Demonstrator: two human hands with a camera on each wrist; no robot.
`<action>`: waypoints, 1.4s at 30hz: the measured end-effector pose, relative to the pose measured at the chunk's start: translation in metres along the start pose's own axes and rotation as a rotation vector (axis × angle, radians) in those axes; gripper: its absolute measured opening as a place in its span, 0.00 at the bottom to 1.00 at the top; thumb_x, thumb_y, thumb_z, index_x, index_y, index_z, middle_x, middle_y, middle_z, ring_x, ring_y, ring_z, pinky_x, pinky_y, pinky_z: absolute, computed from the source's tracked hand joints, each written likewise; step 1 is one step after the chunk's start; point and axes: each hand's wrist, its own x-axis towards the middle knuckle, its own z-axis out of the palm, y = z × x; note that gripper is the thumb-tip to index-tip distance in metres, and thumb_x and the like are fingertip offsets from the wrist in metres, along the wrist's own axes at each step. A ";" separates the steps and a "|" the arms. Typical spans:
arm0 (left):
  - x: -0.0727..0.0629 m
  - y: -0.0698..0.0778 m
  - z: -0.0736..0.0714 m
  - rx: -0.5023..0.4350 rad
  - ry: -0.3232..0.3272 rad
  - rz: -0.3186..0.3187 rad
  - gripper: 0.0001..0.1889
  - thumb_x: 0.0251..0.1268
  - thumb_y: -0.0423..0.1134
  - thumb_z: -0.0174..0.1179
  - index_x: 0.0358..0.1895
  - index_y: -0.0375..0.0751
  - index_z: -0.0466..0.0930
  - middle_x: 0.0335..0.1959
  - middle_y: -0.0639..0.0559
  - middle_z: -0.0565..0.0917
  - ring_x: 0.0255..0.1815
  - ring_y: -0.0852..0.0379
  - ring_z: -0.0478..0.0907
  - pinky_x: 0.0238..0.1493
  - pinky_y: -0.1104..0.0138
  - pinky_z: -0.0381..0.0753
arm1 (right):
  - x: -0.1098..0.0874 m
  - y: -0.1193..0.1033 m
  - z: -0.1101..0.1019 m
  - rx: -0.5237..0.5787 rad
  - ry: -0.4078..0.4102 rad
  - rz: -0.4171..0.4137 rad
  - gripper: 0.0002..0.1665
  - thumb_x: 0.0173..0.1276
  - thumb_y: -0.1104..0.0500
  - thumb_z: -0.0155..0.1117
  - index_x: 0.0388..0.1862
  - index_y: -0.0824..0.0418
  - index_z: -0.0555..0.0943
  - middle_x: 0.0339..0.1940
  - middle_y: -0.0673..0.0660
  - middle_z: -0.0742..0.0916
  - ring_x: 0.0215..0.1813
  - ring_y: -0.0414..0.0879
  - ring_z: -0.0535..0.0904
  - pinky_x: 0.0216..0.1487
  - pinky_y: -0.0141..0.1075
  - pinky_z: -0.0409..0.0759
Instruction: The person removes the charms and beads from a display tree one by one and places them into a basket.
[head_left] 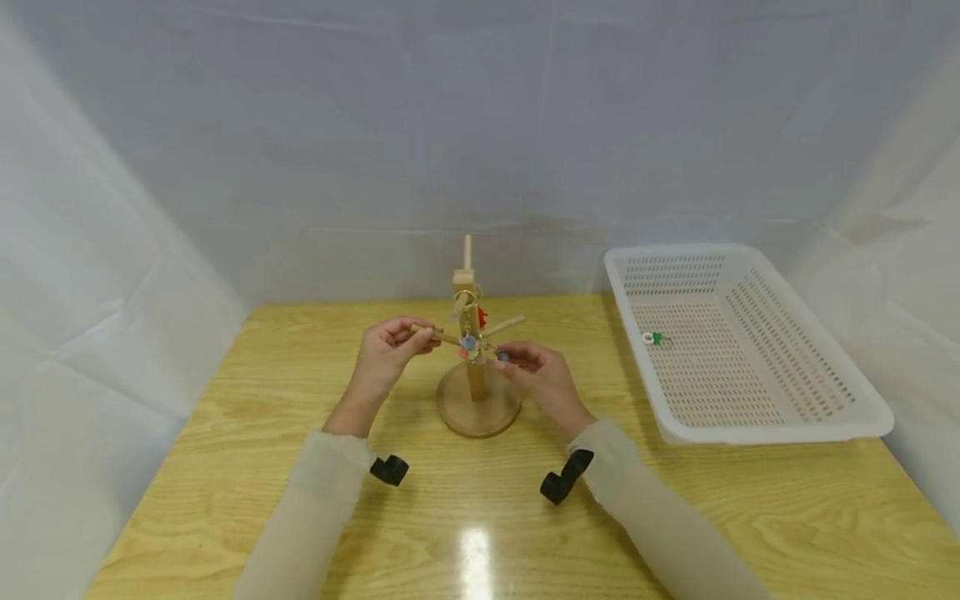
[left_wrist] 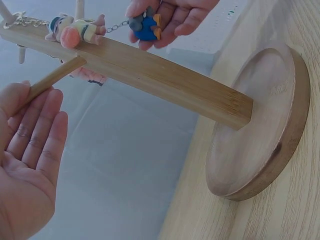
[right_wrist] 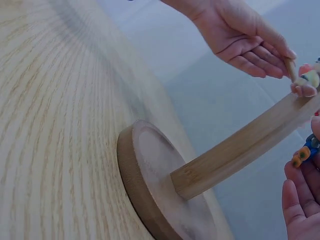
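A wooden peg stand (head_left: 474, 333) rises from a round base (head_left: 480, 408) at mid-table. My left hand (head_left: 418, 335) pinches the tip of its left peg (left_wrist: 55, 76) between thumb and fingertips. My right hand (head_left: 508, 358) is just right of the post and pinches a small blue figure charm (left_wrist: 145, 27) on a short chain. The chain runs to the post (left_wrist: 150, 75), where a pink figure charm (left_wrist: 75, 32) lies against the wood. A red charm (head_left: 482, 317) hangs higher on the stand. In the right wrist view, the blue charm (right_wrist: 306, 150) sits by my fingertips.
A white perforated plastic basket (head_left: 817, 417) stands at the table's right, with a small green and white item (head_left: 652, 337) inside. The wooden table (head_left: 225, 467) ends at pale cloth walls behind and on both sides.
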 end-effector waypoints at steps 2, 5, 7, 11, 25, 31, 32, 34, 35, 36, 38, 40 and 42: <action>0.000 0.000 0.000 0.000 -0.002 0.004 0.05 0.65 0.32 0.59 0.38 0.34 0.81 0.33 0.58 0.86 0.33 0.61 0.83 0.40 0.69 0.84 | -0.001 -0.001 -0.004 0.020 0.015 -0.008 0.19 0.63 0.61 0.66 0.51 0.67 0.79 0.51 0.66 0.83 0.47 0.44 0.80 0.47 0.31 0.80; 0.001 0.000 0.001 0.001 -0.004 0.011 0.04 0.64 0.32 0.59 0.38 0.36 0.81 0.33 0.57 0.87 0.33 0.61 0.83 0.40 0.69 0.84 | -0.001 -0.005 -0.009 0.047 0.035 -0.014 0.18 0.63 0.63 0.65 0.51 0.69 0.79 0.51 0.69 0.82 0.46 0.42 0.81 0.47 0.29 0.80; 0.001 0.000 0.001 -0.001 -0.003 0.013 0.03 0.64 0.32 0.59 0.37 0.36 0.81 0.33 0.57 0.87 0.33 0.61 0.83 0.40 0.69 0.84 | -0.002 -0.009 -0.013 0.058 0.054 -0.010 0.17 0.63 0.64 0.65 0.51 0.69 0.79 0.51 0.68 0.82 0.45 0.41 0.81 0.47 0.29 0.80; 0.002 0.000 0.001 0.001 -0.001 0.010 0.04 0.65 0.31 0.59 0.38 0.34 0.81 0.32 0.58 0.86 0.33 0.62 0.83 0.39 0.69 0.84 | -0.002 -0.020 -0.019 0.071 0.103 -0.016 0.17 0.63 0.65 0.65 0.50 0.70 0.79 0.49 0.65 0.83 0.43 0.38 0.81 0.47 0.29 0.81; 0.000 0.002 0.002 0.010 0.007 -0.009 0.09 0.65 0.30 0.58 0.41 0.23 0.77 0.31 0.60 0.86 0.32 0.62 0.83 0.39 0.69 0.84 | -0.009 -0.041 -0.034 0.146 0.156 -0.099 0.18 0.63 0.68 0.64 0.51 0.75 0.76 0.46 0.61 0.84 0.42 0.38 0.81 0.47 0.29 0.80; 0.000 0.001 0.002 0.004 0.013 -0.013 0.06 0.64 0.30 0.59 0.39 0.29 0.79 0.31 0.59 0.86 0.32 0.62 0.83 0.39 0.69 0.84 | -0.015 -0.045 -0.041 0.213 0.172 -0.110 0.16 0.65 0.66 0.63 0.50 0.71 0.76 0.43 0.52 0.85 0.45 0.41 0.80 0.51 0.30 0.79; 0.000 0.001 0.002 0.004 0.013 -0.013 0.06 0.64 0.30 0.59 0.39 0.29 0.79 0.31 0.59 0.86 0.32 0.62 0.83 0.39 0.69 0.84 | -0.015 -0.046 -0.042 0.219 0.175 -0.114 0.14 0.65 0.67 0.62 0.49 0.69 0.77 0.42 0.50 0.85 0.45 0.41 0.80 0.52 0.30 0.79; 0.000 0.002 0.001 0.007 0.013 -0.010 0.07 0.64 0.30 0.59 0.40 0.27 0.79 0.31 0.59 0.86 0.32 0.62 0.83 0.39 0.69 0.84 | -0.016 -0.048 -0.044 0.225 0.183 -0.128 0.13 0.65 0.68 0.62 0.48 0.67 0.77 0.41 0.47 0.86 0.44 0.39 0.80 0.52 0.30 0.79; -0.001 0.001 0.001 0.008 0.013 -0.010 0.08 0.65 0.30 0.59 0.40 0.26 0.78 0.31 0.59 0.86 0.32 0.62 0.83 0.39 0.69 0.84 | -0.016 -0.048 -0.045 0.223 0.187 -0.137 0.13 0.64 0.68 0.62 0.48 0.67 0.78 0.39 0.45 0.86 0.44 0.38 0.81 0.51 0.30 0.79; -0.001 0.002 0.001 0.009 0.013 -0.008 0.08 0.65 0.30 0.59 0.40 0.25 0.78 0.31 0.59 0.86 0.32 0.62 0.83 0.39 0.69 0.84 | -0.017 -0.049 -0.046 0.222 0.187 -0.146 0.12 0.64 0.68 0.62 0.47 0.67 0.78 0.40 0.46 0.86 0.44 0.38 0.81 0.51 0.30 0.79; -0.001 0.001 0.001 0.012 0.013 -0.008 0.09 0.65 0.30 0.58 0.41 0.23 0.77 0.31 0.59 0.86 0.32 0.62 0.83 0.39 0.69 0.84 | -0.018 -0.050 -0.047 0.219 0.189 -0.161 0.14 0.64 0.67 0.63 0.49 0.69 0.78 0.41 0.47 0.86 0.44 0.39 0.81 0.51 0.30 0.79; -0.001 0.001 0.001 0.013 0.012 -0.009 0.10 0.65 0.30 0.58 0.41 0.22 0.77 0.31 0.59 0.86 0.32 0.62 0.83 0.39 0.69 0.84 | -0.020 -0.052 -0.049 0.216 0.191 -0.170 0.16 0.64 0.66 0.64 0.50 0.71 0.77 0.41 0.48 0.85 0.44 0.40 0.81 0.50 0.30 0.79; -0.001 0.002 0.001 0.015 0.013 -0.010 0.11 0.65 0.31 0.58 0.41 0.21 0.77 0.31 0.59 0.86 0.32 0.63 0.83 0.39 0.70 0.84 | -0.023 -0.053 -0.051 0.228 0.192 -0.170 0.17 0.64 0.66 0.64 0.50 0.71 0.77 0.42 0.50 0.86 0.45 0.40 0.81 0.50 0.31 0.79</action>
